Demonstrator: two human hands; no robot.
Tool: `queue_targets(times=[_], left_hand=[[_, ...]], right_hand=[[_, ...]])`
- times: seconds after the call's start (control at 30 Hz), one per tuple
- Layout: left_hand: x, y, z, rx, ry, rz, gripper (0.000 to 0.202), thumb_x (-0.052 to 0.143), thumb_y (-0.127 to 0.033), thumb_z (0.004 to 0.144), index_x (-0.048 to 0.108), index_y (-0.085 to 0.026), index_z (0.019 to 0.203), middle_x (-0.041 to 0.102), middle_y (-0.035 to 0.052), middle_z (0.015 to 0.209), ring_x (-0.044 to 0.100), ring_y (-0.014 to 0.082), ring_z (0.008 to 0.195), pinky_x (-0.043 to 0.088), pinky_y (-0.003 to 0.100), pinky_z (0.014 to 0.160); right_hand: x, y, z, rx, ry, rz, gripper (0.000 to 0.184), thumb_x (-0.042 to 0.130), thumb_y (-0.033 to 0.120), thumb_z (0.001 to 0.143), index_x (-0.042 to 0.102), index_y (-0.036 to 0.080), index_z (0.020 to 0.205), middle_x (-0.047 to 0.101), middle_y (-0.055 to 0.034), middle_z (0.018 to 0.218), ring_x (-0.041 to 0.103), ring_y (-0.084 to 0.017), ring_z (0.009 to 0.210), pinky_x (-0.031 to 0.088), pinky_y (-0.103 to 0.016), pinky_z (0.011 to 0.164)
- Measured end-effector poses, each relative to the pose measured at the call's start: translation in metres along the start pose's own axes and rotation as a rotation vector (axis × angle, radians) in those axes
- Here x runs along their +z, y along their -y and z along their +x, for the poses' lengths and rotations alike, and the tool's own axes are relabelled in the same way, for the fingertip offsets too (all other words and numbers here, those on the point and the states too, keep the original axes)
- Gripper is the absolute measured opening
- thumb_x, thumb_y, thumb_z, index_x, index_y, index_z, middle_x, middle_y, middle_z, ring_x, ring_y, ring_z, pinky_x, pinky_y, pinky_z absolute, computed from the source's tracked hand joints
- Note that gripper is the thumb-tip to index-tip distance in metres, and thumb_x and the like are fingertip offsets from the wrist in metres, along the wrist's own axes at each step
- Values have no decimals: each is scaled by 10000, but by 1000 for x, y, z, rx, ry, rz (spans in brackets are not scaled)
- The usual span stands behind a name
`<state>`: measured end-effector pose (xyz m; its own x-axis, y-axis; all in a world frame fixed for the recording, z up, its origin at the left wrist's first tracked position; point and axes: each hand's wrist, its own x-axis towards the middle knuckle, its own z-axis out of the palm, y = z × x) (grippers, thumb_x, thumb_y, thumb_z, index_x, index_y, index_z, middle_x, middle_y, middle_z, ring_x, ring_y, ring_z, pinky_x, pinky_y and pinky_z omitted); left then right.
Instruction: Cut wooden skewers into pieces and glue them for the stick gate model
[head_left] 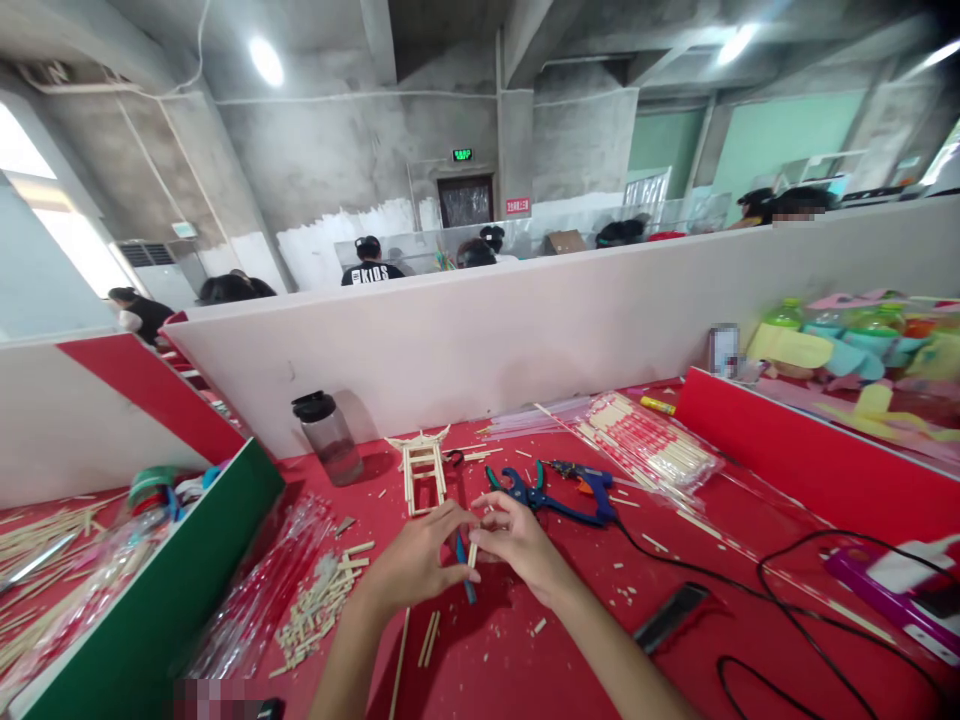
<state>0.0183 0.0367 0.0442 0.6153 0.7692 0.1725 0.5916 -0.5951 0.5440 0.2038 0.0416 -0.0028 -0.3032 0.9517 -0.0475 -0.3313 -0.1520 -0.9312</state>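
My left hand (424, 555) and my right hand (521, 545) meet over the red table. Pinched between their fingertips is a short pale wooden stick (472, 553). My right thumb and fingers close on its upper part, and my left fingers curl round it from the other side. A slim blue tool (467, 588) shows just beneath the hands; whether it lies on the table cannot be told. Behind the hands stands a small chair-like frame (424, 470) of wooden sticks. Blue-handled cutters (521, 488) and a blue glue gun (592, 490) lie beyond my right hand.
Cut sticks (319, 605) lie in a heap at left, beside plastic wrappers (262, 580). A dark bottle (328, 440) stands by the white partition (450, 345). Packed chopsticks (652, 440), a phone-like black object (671, 617), a looping cable (694, 570) and a purple power strip (889, 605) are at right.
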Motion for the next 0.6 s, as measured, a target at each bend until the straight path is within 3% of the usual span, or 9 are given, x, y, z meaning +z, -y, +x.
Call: queue_targets(times=[0.2,0.3,0.4,0.6], left_hand=[[11,5,-47,-219,-67,-73,701,722,-265,784,429,-321,1419,569,77,1331,549,261,1189,426,409,1036],[11,7,-75,-298,-50,-42,611,716,-214,752,541,-303,1330,585,71,1324,529,273,1222,393,419,1071],[14,8,-97,-359,-12,-22,594,750,-204,698,605,-311,1264,622,52,1241,566,267,1157,432,399,1030],[28,13,-106,-393,-7,-29,607,805,-308,685,627,-357,1264,524,57,1392,483,292,1283,374,409,1098]], right_hand=[[1,-15,5,-43,57,-114,408,819,440,641,611,203,899,624,19,761,639,-173,691,571,-324,649],[-2,-21,9,-179,69,-272,246,773,344,688,627,180,799,654,-11,749,640,-172,704,535,-283,650],[-2,-23,9,-219,119,-383,132,723,256,704,633,182,767,656,-3,704,630,-166,661,500,-264,614],[20,-22,-7,-280,169,-499,67,673,217,732,662,193,795,697,-11,756,650,-176,715,495,-271,673]])
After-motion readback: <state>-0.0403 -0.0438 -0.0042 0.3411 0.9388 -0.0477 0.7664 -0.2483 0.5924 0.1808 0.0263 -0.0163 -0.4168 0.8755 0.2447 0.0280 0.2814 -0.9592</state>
